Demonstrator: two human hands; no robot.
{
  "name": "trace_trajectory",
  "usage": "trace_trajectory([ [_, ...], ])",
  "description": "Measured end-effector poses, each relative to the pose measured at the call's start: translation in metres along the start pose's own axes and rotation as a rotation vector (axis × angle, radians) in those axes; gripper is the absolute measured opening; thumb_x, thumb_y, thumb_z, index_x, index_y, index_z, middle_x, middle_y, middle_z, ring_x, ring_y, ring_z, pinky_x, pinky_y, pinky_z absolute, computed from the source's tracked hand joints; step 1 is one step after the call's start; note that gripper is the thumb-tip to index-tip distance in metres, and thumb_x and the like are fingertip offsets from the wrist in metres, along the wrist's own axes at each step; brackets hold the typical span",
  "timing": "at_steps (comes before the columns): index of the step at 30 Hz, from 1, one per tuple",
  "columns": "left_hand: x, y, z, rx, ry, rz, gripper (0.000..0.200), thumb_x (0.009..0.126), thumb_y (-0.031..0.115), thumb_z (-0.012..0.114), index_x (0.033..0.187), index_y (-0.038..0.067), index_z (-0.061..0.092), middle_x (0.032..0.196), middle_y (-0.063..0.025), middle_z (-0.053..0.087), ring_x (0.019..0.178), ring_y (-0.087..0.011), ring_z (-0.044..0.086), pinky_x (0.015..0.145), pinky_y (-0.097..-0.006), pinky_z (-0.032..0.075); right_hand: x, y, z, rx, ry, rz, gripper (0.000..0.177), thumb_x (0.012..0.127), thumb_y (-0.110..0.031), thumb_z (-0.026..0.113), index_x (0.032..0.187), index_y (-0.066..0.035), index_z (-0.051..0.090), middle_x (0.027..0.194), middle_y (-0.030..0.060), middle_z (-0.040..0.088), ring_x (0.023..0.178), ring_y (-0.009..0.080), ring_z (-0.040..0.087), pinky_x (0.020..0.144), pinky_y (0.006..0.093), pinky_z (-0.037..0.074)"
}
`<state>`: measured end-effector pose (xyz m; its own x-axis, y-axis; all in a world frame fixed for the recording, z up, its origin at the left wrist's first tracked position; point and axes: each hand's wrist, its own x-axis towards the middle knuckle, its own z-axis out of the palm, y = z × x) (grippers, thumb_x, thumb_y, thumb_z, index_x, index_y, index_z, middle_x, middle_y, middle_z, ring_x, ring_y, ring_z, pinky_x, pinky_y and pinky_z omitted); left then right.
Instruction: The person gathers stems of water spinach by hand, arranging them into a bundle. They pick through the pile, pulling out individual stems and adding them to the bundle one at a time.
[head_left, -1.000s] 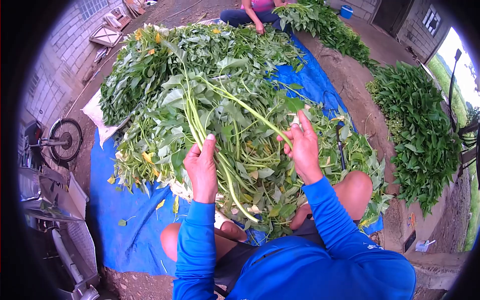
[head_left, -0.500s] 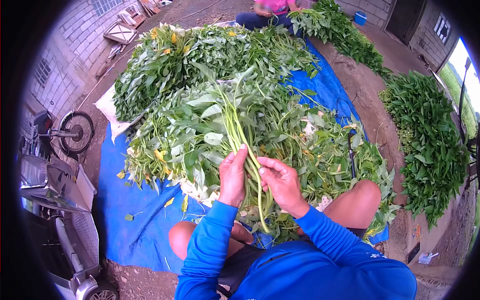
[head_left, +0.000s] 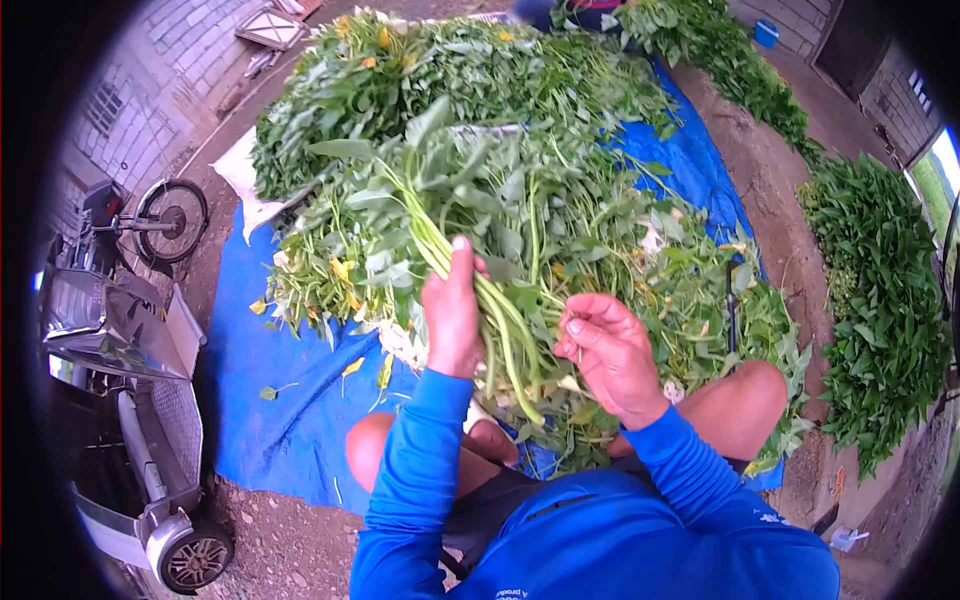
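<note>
My left hand (head_left: 453,312) is wrapped round a bunch of long green stems (head_left: 500,310), whose leafy tops point up and to the left and whose cut ends hang down to the right. To the right of the bunch, my right hand (head_left: 607,352) has its thumb and fingertips pinched together; a thin stem seems to run to the fingertips, but what they hold is too small to name. Beneath both hands spreads a large heap of leafy greens (head_left: 400,215) with some yellow leaves.
A blue tarp (head_left: 290,430) lies under the heap. More greens (head_left: 875,310) are piled along the right. At the left stand a motorcycle wheel (head_left: 172,222) and a metal sidecar (head_left: 130,420). A dark rod (head_left: 731,305) lies right of the heap. A person (head_left: 560,12) sits at the far edge.
My right hand has moved away from the stems to the right. My left hand has shifted slightly up and left with the bunch, which now leans left. The view has tilted downward.
</note>
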<state>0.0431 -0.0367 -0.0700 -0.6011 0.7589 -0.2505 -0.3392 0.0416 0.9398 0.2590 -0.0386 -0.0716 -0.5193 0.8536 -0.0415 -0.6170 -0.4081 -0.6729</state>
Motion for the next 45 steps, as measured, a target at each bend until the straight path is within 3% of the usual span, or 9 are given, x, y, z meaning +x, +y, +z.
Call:
trace_trajectory([
  [4,0.01,0.053,-0.033,-0.014,0.006,0.086,0.035,0.102,0.04,0.075,0.089,0.008,0.065,0.073,-0.0021,0.063,0.06,-0.0106,0.058,0.056,-0.026,0.047,-0.019,-0.017,-0.026,-0.485,-0.064,0.278,0.024,0.101,-0.004,0.068,0.124,0.001,0.07,0.113,0.0104,0.073,0.095,0.0164,0.069,0.087,0.0337,0.059],
  [7,-0.003,0.085,-0.046,0.036,-0.052,0.082,0.035,0.102,0.039,0.076,0.092,0.008,0.066,0.078,-0.0021,0.065,0.062,-0.0105,0.062,0.058,-0.0252,0.051,0.002,0.004,-0.073,-1.351,-0.109,-0.029,0.025,0.097,-0.012,0.072,0.118,0.001,0.074,0.113,0.0122,0.075,0.095,0.0204,0.072,0.089,0.0347,0.058],
  [9,-0.005,0.089,-0.044,0.092,-0.007,0.115,0.036,0.102,0.041,0.075,0.095,0.006,0.068,0.078,-0.0015,0.065,0.061,-0.0102,0.061,0.057,-0.0246,0.05,0.05,0.02,-0.079,-1.07,0.141,0.097,0.026,0.093,-0.017,0.073,0.112,0.0,0.077,0.105,0.0128,0.077,0.091,0.0248,0.074,0.087,0.037,0.059],
  [11,-0.006,0.087,-0.04,0.109,-0.017,0.112,0.037,0.102,0.041,0.075,0.095,0.006,0.069,0.078,-0.0011,0.064,0.062,-0.0097,0.06,0.057,-0.0244,0.049,0.105,0.039,-0.082,-1.171,0.163,-0.005,0.023,0.093,-0.014,0.072,0.111,0.0,0.076,0.094,0.0087,0.077,0.086,0.0238,0.075,0.079,0.0351,0.06],
  [16,-0.007,0.077,-0.027,0.13,-0.043,0.119,0.039,0.104,0.043,0.072,0.095,0.005,0.07,0.077,-0.0007,0.062,0.064,-0.0094,0.058,0.058,-0.0252,0.048,0.197,0.092,-0.092,-1.766,0.349,-0.135,0.027,0.087,-0.022,0.071,0.1,0.001,0.076,0.107,0.0282,0.075,0.101,0.0473,0.071,0.093,0.0518,0.057],
  [22,-0.008,0.076,-0.039,0.126,-0.041,0.102,0.04,0.103,0.044,0.072,0.094,0.006,0.069,0.077,-0.0005,0.062,0.062,-0.0095,0.059,0.057,-0.0242,0.048,0.233,0.062,-0.111,-1.543,0.397,0.285,0.027,0.079,-0.021,0.079,0.096,-0.001,0.072,0.093,0.0203,0.073,0.092,0.0331,0.071,0.085,0.0437,0.056],
  [23,-0.007,0.075,-0.041,0.135,-0.04,0.099,0.04,0.104,0.044,0.072,0.094,0.006,0.069,0.076,-0.0004,0.062,0.062,-0.0095,0.059,0.057,-0.0242,0.048,0.229,0.053,-0.115,-1.367,0.406,0.194,0.027,0.079,-0.017,0.08,0.101,-0.004,0.072,0.092,0.0118,0.071,0.089,0.0235,0.067,0.08,0.0392,0.054],
  [30,-0.007,0.08,-0.035,0.079,-0.022,0.11,0.037,0.104,0.042,0.071,0.094,0.006,0.069,0.074,0.0001,0.062,0.06,-0.009,0.058,0.055,-0.0239,0.046,0.177,-0.06,-0.049,-0.856,0.186,-0.112,0.044,0.097,-0.01,0.076,0.138,0.002,0.066,0.11,0.0056,0.074,0.097,0.0131,0.066,0.087,0.0298,0.055],
  [45,-0.017,0.058,-0.009,0.179,0.001,0.211,0.024,0.099,0.028,0.078,0.094,0.005,0.072,0.079,0.003,0.063,0.067,-0.0065,0.053,0.061,-0.0258,0.042,0.071,-0.063,-0.023,-1.094,0.271,-0.627,0.034,0.098,-0.005,0.073,0.13,0.003,0.07,0.096,0.002,0.064,0.079,0.0068,0.055,0.071,0.0247,0.049],
])
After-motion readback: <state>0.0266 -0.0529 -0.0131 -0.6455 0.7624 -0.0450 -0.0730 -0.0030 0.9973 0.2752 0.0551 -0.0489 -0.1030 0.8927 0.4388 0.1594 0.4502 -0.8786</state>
